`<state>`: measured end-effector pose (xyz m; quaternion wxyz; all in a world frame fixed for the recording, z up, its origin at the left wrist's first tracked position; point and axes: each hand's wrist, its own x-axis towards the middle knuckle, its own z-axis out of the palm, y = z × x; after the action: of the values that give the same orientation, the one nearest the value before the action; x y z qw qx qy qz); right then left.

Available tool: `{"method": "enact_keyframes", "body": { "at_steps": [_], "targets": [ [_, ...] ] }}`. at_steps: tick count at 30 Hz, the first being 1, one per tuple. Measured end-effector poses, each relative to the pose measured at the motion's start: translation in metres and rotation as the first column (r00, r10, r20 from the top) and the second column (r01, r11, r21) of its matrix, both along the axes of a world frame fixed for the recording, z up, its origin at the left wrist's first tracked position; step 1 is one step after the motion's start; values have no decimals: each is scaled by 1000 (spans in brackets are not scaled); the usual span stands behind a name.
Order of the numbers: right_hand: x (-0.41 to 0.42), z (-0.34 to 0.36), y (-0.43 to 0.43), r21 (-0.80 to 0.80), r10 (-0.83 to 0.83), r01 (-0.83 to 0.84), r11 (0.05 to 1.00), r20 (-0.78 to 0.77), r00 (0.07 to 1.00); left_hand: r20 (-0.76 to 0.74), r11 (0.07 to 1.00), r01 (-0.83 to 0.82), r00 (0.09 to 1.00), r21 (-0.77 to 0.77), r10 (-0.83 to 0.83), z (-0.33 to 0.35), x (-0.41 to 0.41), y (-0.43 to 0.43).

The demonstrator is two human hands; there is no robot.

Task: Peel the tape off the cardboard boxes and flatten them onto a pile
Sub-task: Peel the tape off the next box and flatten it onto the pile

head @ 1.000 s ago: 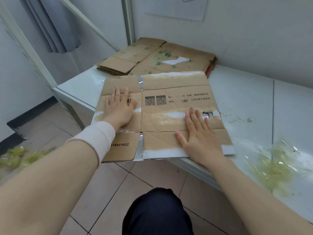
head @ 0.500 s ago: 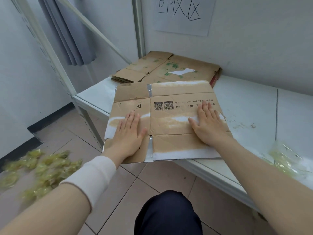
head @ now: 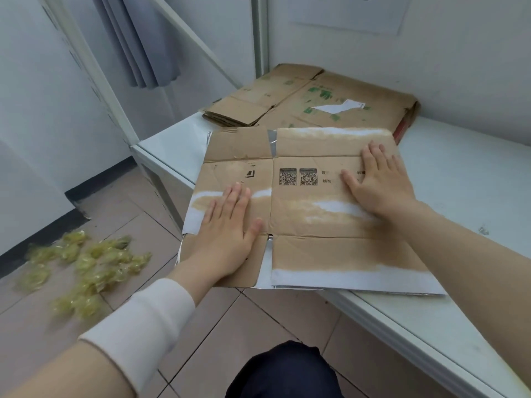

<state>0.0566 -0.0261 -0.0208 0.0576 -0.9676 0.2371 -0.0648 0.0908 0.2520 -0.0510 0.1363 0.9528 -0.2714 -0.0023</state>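
Note:
A flattened brown cardboard box [head: 310,222] with two QR codes and torn white strips lies on the white table [head: 465,179], its near-left part hanging over the edge. My left hand [head: 230,228] presses flat on its lower-left panel, fingers spread. On the upper-right panel my right hand [head: 376,182] rests flat, palm down. Behind it, in the corner, sits a pile of flattened boxes [head: 310,99] with green print and a white paper scrap.
Several crumpled balls of yellowish peeled tape [head: 86,262] lie on the tiled floor at left. A slanted white metal frame [head: 94,73] and a grey curtain [head: 143,47] stand left of the table. The wall closes off the back. My dark trouser knee [head: 284,372] is below.
My right hand slid from the box's near edge up to its far right panel. My left hand shifted nearer and lower on the left side. The box moved slightly toward the pile.

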Motion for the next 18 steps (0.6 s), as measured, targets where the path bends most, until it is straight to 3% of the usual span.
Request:
{"method": "enact_keyframes", "body": {
  "at_steps": [10,13,15,17,18],
  "targets": [
    [12,-7,-13,45,-50,47,998,63,997,-7,998,10,1000,-56,-10,-3,-1,1],
    [10,2,-8,76,-76,74,994,20,997,-26,973,-145,989,-180,143,-3,-21,11],
    [5,8,-4,114,-111,110,987,3,994,-87,862,-372,927,-345,365,-3,-48,24],
    [-4,18,0,189,-168,164,968,8,986,-286,617,-584,806,-527,519,1,-70,36],
    [-11,23,3,236,-197,186,954,24,980,-475,456,-696,714,-554,514,5,-76,40]
  ]
}}
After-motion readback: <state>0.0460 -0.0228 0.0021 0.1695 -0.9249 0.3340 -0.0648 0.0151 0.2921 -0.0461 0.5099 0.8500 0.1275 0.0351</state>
